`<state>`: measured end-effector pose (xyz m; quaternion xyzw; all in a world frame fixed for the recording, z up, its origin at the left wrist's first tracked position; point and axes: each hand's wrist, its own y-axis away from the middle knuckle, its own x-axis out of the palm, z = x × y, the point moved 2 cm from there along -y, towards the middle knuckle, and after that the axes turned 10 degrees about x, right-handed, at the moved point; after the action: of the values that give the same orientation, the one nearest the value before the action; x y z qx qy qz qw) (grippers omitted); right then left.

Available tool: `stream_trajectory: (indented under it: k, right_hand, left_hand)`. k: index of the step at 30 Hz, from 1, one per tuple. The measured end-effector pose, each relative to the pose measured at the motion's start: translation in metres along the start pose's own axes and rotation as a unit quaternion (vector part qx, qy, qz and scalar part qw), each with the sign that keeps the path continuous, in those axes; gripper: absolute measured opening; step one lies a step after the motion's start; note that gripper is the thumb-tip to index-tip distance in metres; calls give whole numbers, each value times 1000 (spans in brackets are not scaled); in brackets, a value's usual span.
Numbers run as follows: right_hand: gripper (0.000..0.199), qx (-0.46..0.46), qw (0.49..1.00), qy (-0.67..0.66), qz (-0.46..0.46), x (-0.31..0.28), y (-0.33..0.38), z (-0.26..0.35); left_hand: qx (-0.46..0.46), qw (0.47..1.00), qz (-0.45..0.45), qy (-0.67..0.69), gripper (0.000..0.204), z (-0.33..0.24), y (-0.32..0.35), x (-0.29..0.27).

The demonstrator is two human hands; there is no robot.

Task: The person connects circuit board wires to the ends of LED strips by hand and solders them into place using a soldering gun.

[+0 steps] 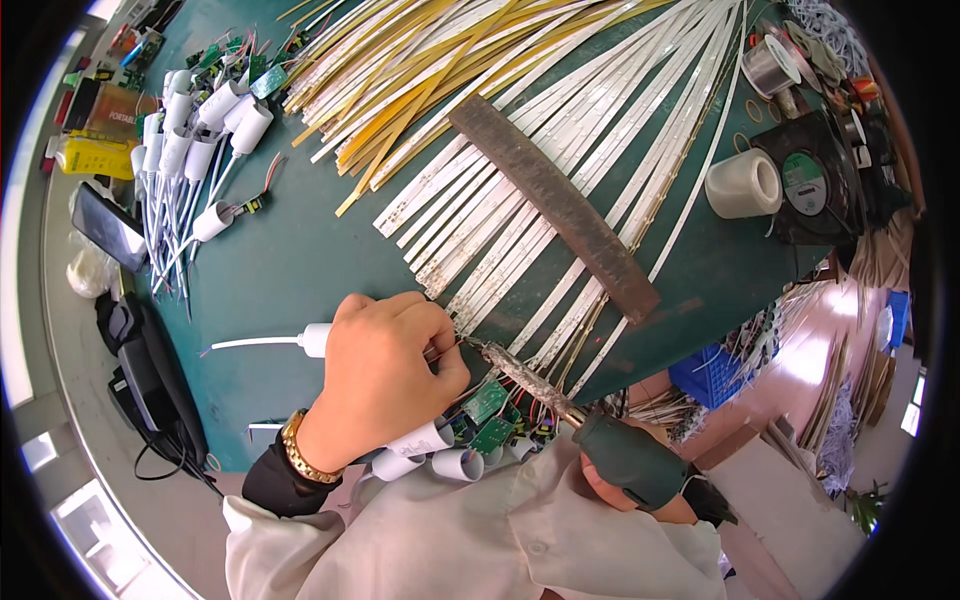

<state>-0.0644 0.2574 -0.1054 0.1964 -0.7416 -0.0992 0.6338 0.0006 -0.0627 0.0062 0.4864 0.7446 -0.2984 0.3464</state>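
Observation:
My right hand (pixel 612 485) grips a soldering iron (pixel 635 460) by its dark green handle. The iron's crusty metal barrel points up and left, its tip close to my left fingertips and the ends of the strips. My left hand (pixel 385 375), with a gold watch at the wrist, is closed in a pinch on a thin wire, mostly hidden by the fingers. From behind that hand sticks out a white cylindrical housing (pixel 315 340) with a white cable. Fanned white LED strips (pixel 490 240) lie under a rusty metal bar (pixel 555 205).
White housings with green circuit boards lie in my lap (pixel 458 464), and another bunch (pixel 175 150) is at the far left. A phone (pixel 108 225) and black pouch (pixel 150 370) line the left edge. Right stand a solder spool (pixel 770 65), a white roll (pixel 743 185) and a fan (pixel 812 180).

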Motion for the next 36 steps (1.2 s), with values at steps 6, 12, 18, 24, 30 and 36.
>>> stream_trajectory:
  k: [6,12,18,24,30,36]
  right_hand:
    - [27,-111,739,652,-129,85,-13,38]
    - [13,-173,479,845,-164,112,-12,34]
    - [28,-184,466,838,-217,90,-7,30]
    - [18,-153,552,793,-207,90,-13,32]
    - [18,-135,782,558,-243,71,-7,24]
    - [23,-257,477,807,-236,90,-13,31]
  left_hand:
    - [-9,1000,6,-9,13,0,0,-1]
    - [-4,1000,7,-15,14,0,1,-1]
    - [-2,1000,5,-14,14,1,0,-1]
    - [-4,1000,6,-20,13,0,0,-1]
    - [7,1000,-3,-18,12,1,1,0]
    - [13,1000,2,-28,12,1,0,-2]
